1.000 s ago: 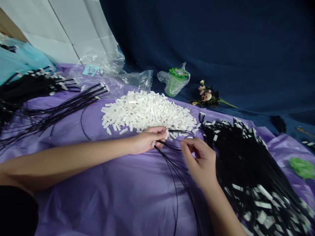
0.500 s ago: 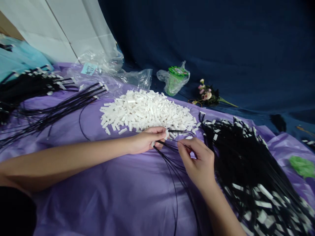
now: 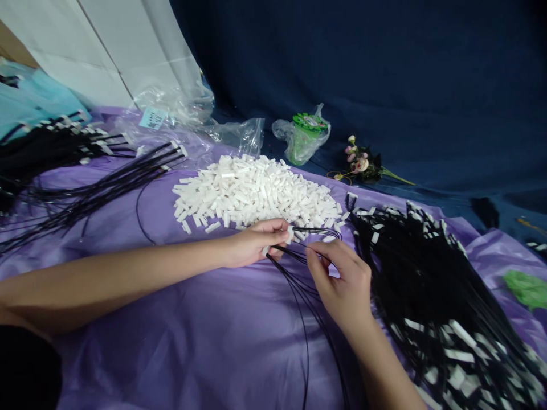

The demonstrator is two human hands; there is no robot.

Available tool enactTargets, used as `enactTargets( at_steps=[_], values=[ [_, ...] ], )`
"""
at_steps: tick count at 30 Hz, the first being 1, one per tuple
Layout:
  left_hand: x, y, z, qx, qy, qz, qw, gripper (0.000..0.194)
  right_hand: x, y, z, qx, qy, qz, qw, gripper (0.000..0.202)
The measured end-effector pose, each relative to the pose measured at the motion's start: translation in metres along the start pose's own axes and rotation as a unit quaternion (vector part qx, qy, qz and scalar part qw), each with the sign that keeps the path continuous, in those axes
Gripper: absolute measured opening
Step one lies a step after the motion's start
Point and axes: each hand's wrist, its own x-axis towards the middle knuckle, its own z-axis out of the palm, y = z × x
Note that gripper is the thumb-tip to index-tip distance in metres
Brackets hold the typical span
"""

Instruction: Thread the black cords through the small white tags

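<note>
My left hand (image 3: pixel 262 242) is closed around white connectors (image 3: pixel 290 234) from which thin black wires (image 3: pixel 294 279) run out. Some of these wires loop to the right, others hang down over the purple cover. Just right of it, my right hand (image 3: pixel 342 279) pinches one black wire between thumb and forefinger, a short way from the connectors. Behind my left hand lies a wide heap of small white connector housings (image 3: pixel 252 191). My fingers partly hide the connectors in my grip.
A thick bundle of black cables (image 3: pixel 431 273) with white ends lies at the right, another cable bundle (image 3: pixel 38 154) at the left. Purple sheeting (image 3: pixel 183 341) covers the surface. Clear plastic bags (image 3: pixel 179 114), a wrapped green cup (image 3: pixel 305 136) and artificial flowers (image 3: pixel 361 162) are at the back.
My right hand has shifted very slightly left, still pinching the wire. My left hand keeps its hold on the connectors, almost unmoved.
</note>
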Motion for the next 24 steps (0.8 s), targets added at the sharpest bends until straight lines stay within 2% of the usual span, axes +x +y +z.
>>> enactTargets(
  at_steps=[9, 16, 24],
  values=[
    [0.001, 0.0, -0.001, -0.004, -0.006, -0.013, 1.0, 0.018, -0.002, 0.002, -0.002, -0.025, -0.01, -0.085, 0.996, 0.015],
    [0.005, -0.002, -0.005, -0.015, -0.008, -0.031, 0.999, 0.022, -0.004, 0.009, -0.001, -0.203, -0.016, -0.188, 0.961, 0.019],
    [0.005, -0.004, -0.006, -0.021, -0.029, -0.019, 0.999, 0.023, -0.002, 0.005, 0.006, -0.153, -0.006, -0.119, 0.981, 0.008]
  ],
)
